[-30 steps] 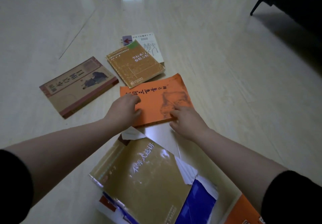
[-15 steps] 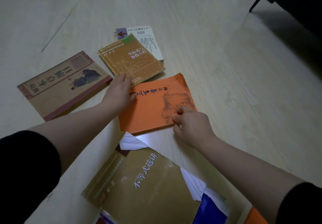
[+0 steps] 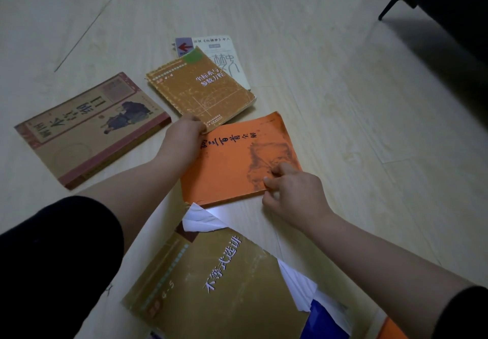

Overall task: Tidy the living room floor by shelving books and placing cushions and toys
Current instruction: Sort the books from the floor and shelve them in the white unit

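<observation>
- Head view: a pale wood-look floor (image 3: 356, 106) fills the frame, with a dark piece of furniture (image 3: 454, 6) on a thin black leg in the top right corner.
- Several books lie flat on the floor. A tan book with a red spine (image 3: 89, 130) is on the left, well apart from the furniture.
- A white book (image 3: 229, 53) lies farthest away, partly covered by a brown book (image 3: 198, 88) that rests tilted across it.
- An orange book (image 3: 232, 162) lies in the middle, its far corner just beside the brown book.
- Nearest the person, an olive book (image 3: 208, 286) tops a loose pile. White paper (image 3: 200, 220) sticks out from under it, and a blue cover (image 3: 324, 323) shows at the bottom edge.
- The left hand (image 3: 182, 138) reaches across from a black sleeve (image 3: 52, 259), with its fingers curled around the near corner of the brown book, grasping it.
- The right hand (image 3: 293, 191) pinches the near right corner of the orange book, fingertips on the cover and thumb at the edge.
- Both forearms are bare.
</observation>
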